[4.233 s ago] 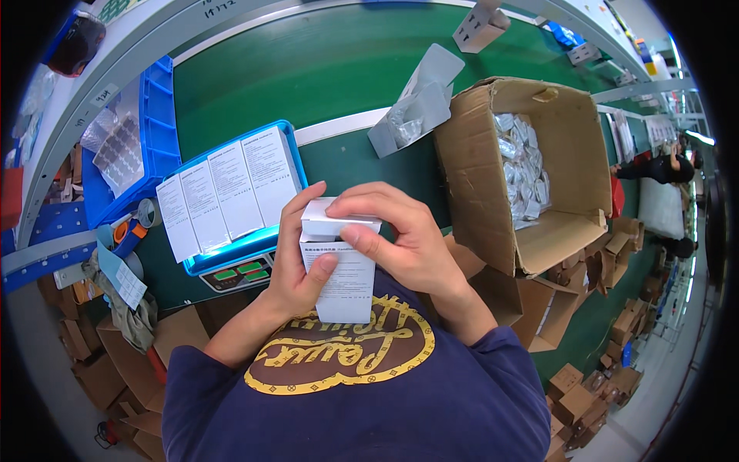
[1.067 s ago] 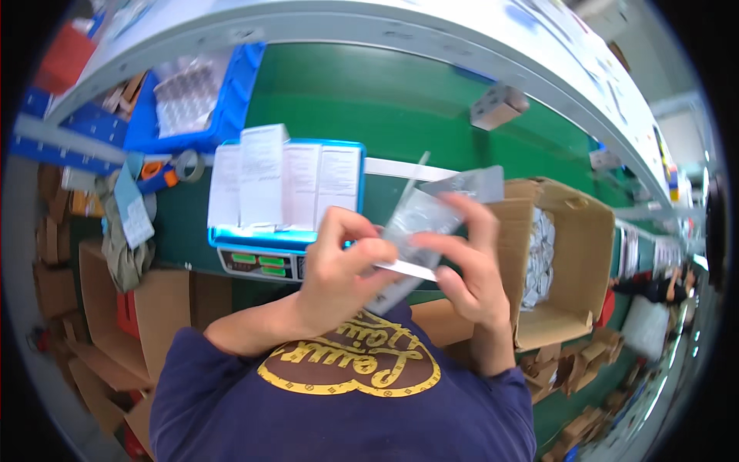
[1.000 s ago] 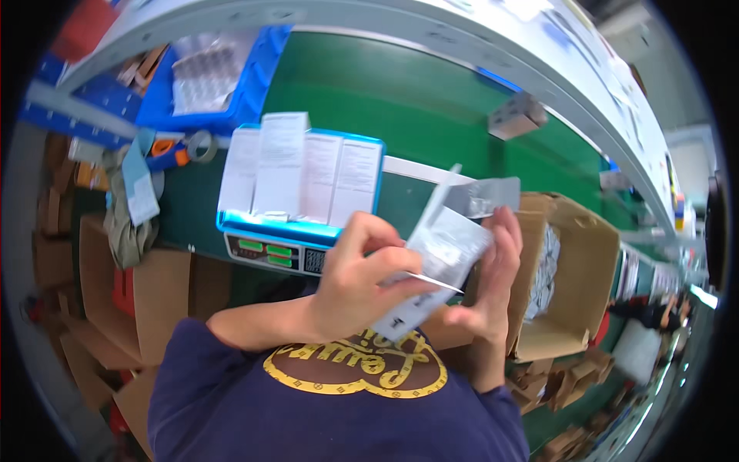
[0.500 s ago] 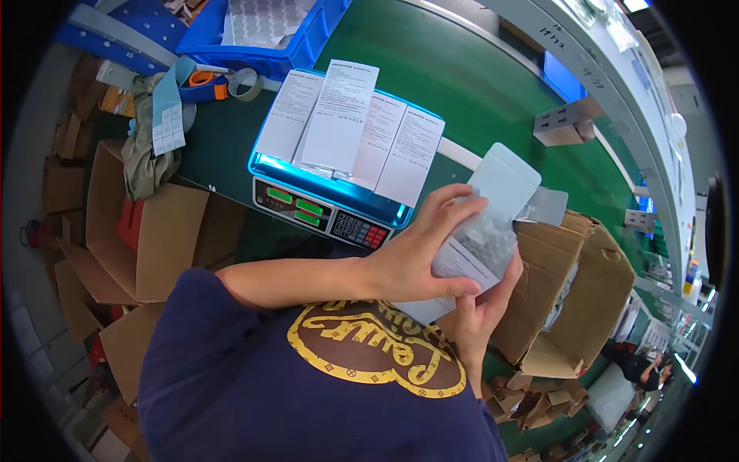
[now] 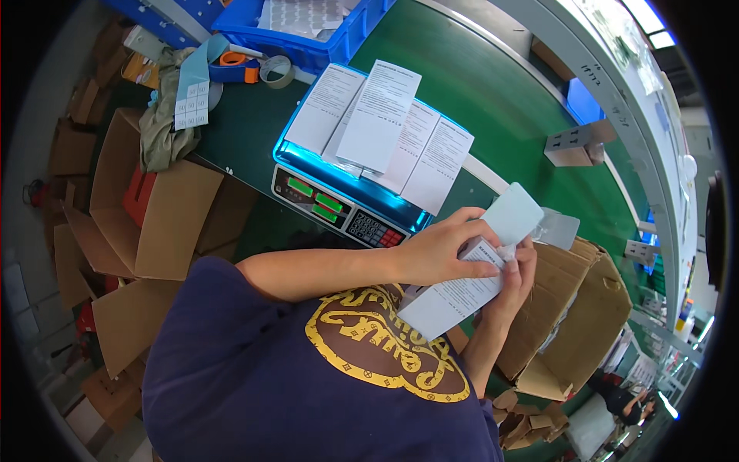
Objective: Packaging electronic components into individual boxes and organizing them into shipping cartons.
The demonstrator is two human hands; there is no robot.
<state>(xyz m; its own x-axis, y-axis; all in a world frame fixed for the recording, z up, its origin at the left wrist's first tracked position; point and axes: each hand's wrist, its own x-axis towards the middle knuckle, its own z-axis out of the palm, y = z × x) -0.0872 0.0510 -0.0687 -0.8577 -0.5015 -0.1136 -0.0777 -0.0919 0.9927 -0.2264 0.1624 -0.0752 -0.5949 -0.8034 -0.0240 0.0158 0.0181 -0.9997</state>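
At far left, open cardboard boxes (image 5: 146,223) are seen below the green table (image 5: 477,100), with a blue bin (image 5: 308,27) at the top. A blue weighing scale (image 5: 346,196) (its platform covered by printed paper sheets (image 5: 381,123)) stands near the table's front edge. Just right of it, a white printed leaflet (image 5: 450,300) is held in front of the chest. The left hand (image 5: 439,250) is laid over its top, fingers pressed together, pinching it against a white pouch (image 5: 512,215). The right hand (image 5: 516,281) is curled behind, fingers closed on both. An open carton (image 5: 573,323) sits further right.
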